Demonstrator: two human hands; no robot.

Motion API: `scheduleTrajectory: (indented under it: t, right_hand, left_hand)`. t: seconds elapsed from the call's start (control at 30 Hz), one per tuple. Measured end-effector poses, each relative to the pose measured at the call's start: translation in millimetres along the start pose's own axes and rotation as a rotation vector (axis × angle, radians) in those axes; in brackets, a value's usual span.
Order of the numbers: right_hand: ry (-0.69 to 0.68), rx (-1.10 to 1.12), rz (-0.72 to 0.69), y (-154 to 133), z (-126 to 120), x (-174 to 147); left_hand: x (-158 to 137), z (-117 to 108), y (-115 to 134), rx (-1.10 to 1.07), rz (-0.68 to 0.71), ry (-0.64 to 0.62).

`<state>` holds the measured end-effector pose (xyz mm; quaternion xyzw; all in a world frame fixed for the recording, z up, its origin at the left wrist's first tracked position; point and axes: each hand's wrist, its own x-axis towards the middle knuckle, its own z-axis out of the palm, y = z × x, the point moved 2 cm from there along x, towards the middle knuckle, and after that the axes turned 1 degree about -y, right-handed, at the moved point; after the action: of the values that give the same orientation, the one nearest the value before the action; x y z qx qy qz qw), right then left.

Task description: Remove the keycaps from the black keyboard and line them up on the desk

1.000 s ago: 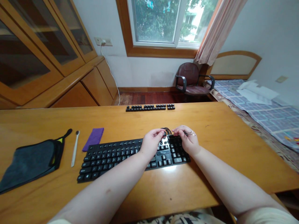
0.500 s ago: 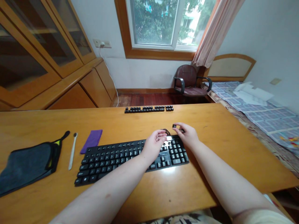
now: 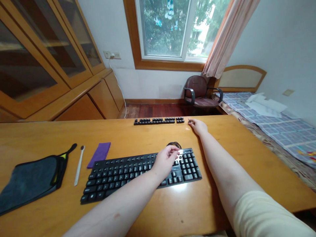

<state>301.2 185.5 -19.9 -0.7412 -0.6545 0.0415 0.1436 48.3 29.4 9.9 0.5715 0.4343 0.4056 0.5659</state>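
Note:
A black full-size keyboard (image 3: 128, 176) lies across the desk, its top row and number-pad corner showing bare key sockets. My left hand (image 3: 166, 160) rests over its right half, fingers loosely curved and apart from the thumb, with nothing visible in them. At the far side of the desk, my right hand (image 3: 198, 126) pinches a small black keycap (image 3: 190, 122), partly hidden by the fingertips. Just left of it, removed black keycaps (image 3: 158, 121) stand lined up in two rows along the far edge. A coiled black cable (image 3: 174, 144) sits behind the keyboard.
Left of the keyboard lie a folded purple cloth (image 3: 99, 154), a white-handled toothbrush (image 3: 79, 166) and a dark mesh pouch (image 3: 37, 177). Beyond the wooden desk (image 3: 229, 148) stand a maroon armchair (image 3: 197, 89) and a bed (image 3: 269, 115). A glass-door cabinet (image 3: 49, 84) is at left.
My right hand has moved away from the keyboard's upper right to the desk's far edge, carrying the keycap beside the rows. My left hand stays over the keyboard. The view has tilted slightly up.

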Motion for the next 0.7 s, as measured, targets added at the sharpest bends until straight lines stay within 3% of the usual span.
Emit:
scheduleTrajectory:
  t: [0.2,0.47,0.7]
  right_hand:
    - [0.065,0.052,-0.042,5,4,13]
    - [0.0,0.114,-0.046,19,0,6]
    - [-0.018,0.177,0.03,27,3,14]
  left_hand:
    - [0,0,-2,0.011,0.004,0.002]
    - [0,-3,2,0.031,-0.01,0.052]
    - [-1,-3,1,0.026,-0.014,0.051]
